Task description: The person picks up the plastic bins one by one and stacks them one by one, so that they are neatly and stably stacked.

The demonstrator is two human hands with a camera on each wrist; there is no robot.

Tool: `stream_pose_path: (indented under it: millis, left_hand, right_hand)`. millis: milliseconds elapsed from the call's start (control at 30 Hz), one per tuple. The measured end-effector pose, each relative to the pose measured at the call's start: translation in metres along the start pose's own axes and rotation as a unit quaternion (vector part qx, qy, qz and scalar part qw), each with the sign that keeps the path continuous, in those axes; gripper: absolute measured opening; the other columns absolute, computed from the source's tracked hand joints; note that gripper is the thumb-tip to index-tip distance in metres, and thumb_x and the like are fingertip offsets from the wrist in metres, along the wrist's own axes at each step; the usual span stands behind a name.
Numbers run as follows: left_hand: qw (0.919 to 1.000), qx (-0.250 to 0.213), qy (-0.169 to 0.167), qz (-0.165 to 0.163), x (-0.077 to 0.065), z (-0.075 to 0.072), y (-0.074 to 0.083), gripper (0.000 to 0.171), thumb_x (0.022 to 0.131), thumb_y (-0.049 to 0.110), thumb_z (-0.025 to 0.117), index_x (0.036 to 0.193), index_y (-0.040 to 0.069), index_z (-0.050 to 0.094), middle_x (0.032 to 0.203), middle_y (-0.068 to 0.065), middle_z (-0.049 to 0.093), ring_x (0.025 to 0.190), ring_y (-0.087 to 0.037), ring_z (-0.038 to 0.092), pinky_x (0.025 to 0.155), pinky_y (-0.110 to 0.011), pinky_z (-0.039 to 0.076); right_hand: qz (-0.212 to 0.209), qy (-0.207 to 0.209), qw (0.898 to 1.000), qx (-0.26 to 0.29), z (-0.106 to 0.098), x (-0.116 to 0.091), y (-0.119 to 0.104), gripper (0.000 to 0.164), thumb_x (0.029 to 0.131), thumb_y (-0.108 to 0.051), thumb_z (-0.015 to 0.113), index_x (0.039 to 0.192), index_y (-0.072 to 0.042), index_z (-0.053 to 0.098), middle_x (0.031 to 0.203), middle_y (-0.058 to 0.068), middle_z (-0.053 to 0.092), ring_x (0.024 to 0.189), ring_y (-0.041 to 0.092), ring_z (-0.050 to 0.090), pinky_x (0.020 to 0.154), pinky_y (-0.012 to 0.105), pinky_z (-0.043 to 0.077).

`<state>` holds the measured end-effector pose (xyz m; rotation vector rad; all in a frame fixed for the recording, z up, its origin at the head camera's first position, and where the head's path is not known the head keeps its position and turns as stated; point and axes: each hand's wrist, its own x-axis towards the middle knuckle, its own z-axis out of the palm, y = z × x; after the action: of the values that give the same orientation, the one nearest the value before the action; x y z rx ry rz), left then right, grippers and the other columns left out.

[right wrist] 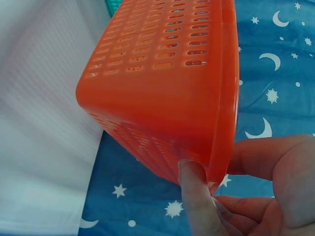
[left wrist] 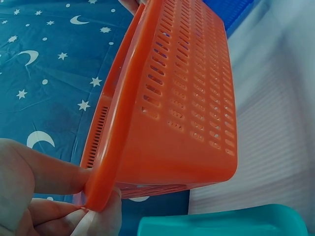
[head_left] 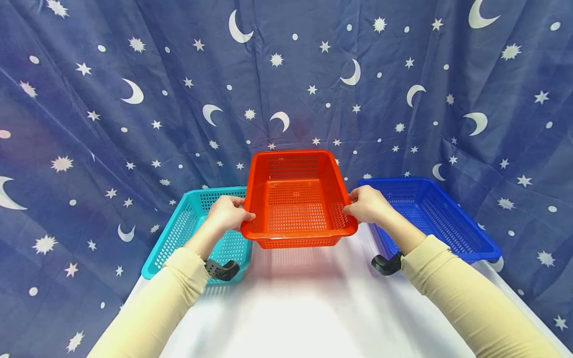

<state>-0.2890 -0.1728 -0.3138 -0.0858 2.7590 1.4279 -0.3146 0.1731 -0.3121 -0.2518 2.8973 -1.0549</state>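
Note:
Both hands hold a red plastic basket (head_left: 296,204) up over the white table, its inside with the slotted walls and mesh bottom facing me. My left hand (head_left: 227,214) pinches the rim at the left side, thumb over the edge. At the opposite side, my right hand (head_left: 369,203) grips the rim in the same way. The left wrist view shows the fingers (left wrist: 54,174) on both faces of the rim near a rounded corner. In the right wrist view, the right thumb (right wrist: 194,189) presses against the basket wall below the rim.
A turquoise basket (head_left: 156,251) stands on the table at the left, partly behind the left hand. To the right is a blue basket (head_left: 470,233), partly behind the right forearm. A dark blue curtain (head_left: 286,74) with moons and stars hangs behind the white table (head_left: 286,318).

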Motion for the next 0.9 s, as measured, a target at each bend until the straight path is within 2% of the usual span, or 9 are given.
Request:
stream_pose_path:
  millis: [267, 600, 900]
  left_hand:
    - [1.0, -0.006, 0.001, -0.003, -0.002, -0.007, -0.004, 0.046, 0.089, 0.009, 0.077, 0.132, -0.004, 0.065, 0.11, -0.019, 0.073, 0.082, -0.023, 0.074, 0.07, -0.036, 0.063]
    - [0.9999, -0.009, -0.007, -0.007, -0.004, -0.019, -0.006, 0.046, 0.091, 0.011, 0.077, 0.132, -0.004, 0.065, 0.111, -0.019, 0.072, 0.091, -0.027, 0.072, 0.073, -0.037, 0.063]
    - [0.9997, -0.024, -0.003, -0.008, -0.005, -0.031, -0.007, 0.044, 0.091, 0.01, 0.077, 0.131, -0.004, 0.067, 0.109, -0.019, 0.073, 0.086, -0.025, 0.072, 0.073, -0.037, 0.063]
  right_hand:
    - [0.002, -0.001, 1.0, 0.003, 0.004, 0.003, -0.007, 0.03, 0.088, -0.008, 0.07, 0.111, 0.011, 0.067, 0.092, 0.019, 0.073, 0.073, 0.024, 0.074, 0.064, 0.035, 0.062]
    - [0.002, -0.017, 1.0, 0.006, 0.003, 0.007, -0.019, 0.027, 0.088, -0.008, 0.07, 0.108, 0.01, 0.068, 0.089, 0.018, 0.073, 0.074, 0.025, 0.074, 0.068, 0.038, 0.063]
    - [0.002, -0.027, 0.999, 0.019, 0.004, 0.009, -0.028, 0.028, 0.088, -0.008, 0.071, 0.109, 0.011, 0.068, 0.089, 0.018, 0.074, 0.076, 0.025, 0.075, 0.07, 0.038, 0.063]
